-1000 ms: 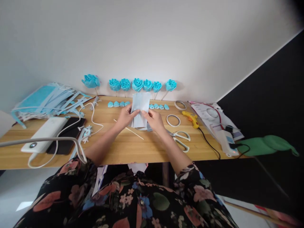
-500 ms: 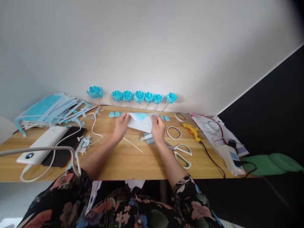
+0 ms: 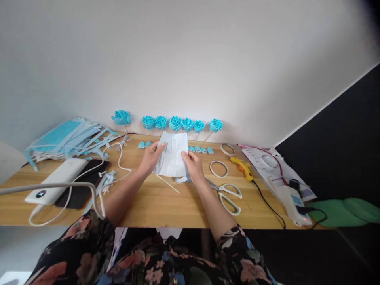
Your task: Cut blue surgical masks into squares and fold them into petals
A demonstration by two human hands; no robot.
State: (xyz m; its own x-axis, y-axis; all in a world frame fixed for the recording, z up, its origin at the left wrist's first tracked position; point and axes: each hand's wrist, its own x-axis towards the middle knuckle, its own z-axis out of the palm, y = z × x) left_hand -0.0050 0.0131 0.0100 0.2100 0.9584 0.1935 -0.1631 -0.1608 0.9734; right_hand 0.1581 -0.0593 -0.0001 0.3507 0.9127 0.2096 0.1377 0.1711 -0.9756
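Observation:
Between my hands is a pale, creased sheet of face-mask fabric point(image 3: 172, 156), held up above the table with its white side facing me. My left hand point(image 3: 151, 157) pinches its left edge, and my right hand point(image 3: 192, 163) pinches the right edge. Behind it lie small blue cut petals point(image 3: 198, 149), partly covered by the sheet. A thin wooden stick point(image 3: 168, 183) rests below the sheet. Scissors point(image 3: 227, 194) with white handles lie right of my right forearm, their blades partly hidden behind it.
Several blue fabric roses point(image 3: 175, 123) on sticks lean along the wall. At left are a pile of blue masks point(image 3: 59, 136), a white power bank point(image 3: 55, 181), a dark phone point(image 3: 78, 186) and a looping cable. Rightward lie tape rolls point(image 3: 219, 169), a yellow glue gun point(image 3: 242, 168) and a power strip point(image 3: 293, 204).
The sheet has opened out from a folded shape with a blue triangle showing to a taller, flat white panel. Both hands still grip its sides.

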